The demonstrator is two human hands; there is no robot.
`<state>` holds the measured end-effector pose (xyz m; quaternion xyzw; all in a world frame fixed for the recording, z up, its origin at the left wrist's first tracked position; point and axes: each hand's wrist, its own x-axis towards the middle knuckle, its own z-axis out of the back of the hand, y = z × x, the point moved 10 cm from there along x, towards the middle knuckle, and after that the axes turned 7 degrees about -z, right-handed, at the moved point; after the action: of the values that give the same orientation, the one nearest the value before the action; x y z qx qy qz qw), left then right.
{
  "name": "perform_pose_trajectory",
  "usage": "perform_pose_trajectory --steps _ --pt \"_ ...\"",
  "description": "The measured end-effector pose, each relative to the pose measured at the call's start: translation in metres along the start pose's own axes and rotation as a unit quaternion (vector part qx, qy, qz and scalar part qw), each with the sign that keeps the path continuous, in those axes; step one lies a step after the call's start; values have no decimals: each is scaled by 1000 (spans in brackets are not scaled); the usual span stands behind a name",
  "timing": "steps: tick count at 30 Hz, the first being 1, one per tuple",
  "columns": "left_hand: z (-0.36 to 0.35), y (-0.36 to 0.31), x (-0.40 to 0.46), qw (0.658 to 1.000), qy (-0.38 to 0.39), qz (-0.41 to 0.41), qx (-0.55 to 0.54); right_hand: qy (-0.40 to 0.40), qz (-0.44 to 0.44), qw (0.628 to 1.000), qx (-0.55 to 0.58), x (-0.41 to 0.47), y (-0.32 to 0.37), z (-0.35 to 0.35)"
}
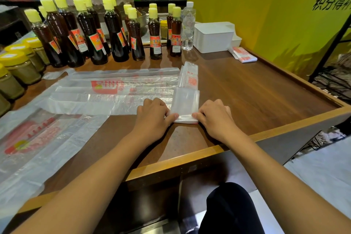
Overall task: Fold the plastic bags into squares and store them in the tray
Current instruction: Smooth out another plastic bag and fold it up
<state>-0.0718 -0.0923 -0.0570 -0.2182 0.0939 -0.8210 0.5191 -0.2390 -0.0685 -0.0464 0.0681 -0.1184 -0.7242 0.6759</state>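
Observation:
A clear plastic bag folded into a narrow strip (187,103) lies on the brown table. My left hand (153,118) and my right hand (214,118) pinch its near end from either side, fingertips on the fold. Just beyond it lies another folded strip with red print (189,77). Several flattened bags (117,89) lie stacked to the left, and one more large bag with a red logo (34,142) covers the near left of the table. The white tray (214,39) stands at the back right, by the yellow wall.
Rows of dark sauce bottles with yellow caps (114,30) stand along the back. Yellow-lidded jars (17,64) line the left edge. A clear water bottle (188,26) is next to the tray. A small stack of folded bags (244,55) lies right of the tray. A raised wooden rim (247,137) borders the table.

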Motion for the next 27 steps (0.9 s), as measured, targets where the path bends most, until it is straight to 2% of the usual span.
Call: perform_pose_trajectory --steps 6,10,15,18,23,27 --pt "-2 -10 11 995 49 -46 78 -10 -23 1000 5 0 -4 1" --pt "-4 -17 13 978 52 -92 182 -20 20 998 -58 -2 6 1" --pt "-9 -8 9 986 47 -59 151 28 -40 994 98 10 -15 -7" --pt "-9 -8 9 986 45 -52 155 27 -44 989 141 10 -16 -6" --pt "-11 -11 13 979 46 -60 187 -16 -27 997 67 5 -8 0" --pt "-10 -8 18 977 35 -44 206 -7 -46 998 35 7 -13 -4"
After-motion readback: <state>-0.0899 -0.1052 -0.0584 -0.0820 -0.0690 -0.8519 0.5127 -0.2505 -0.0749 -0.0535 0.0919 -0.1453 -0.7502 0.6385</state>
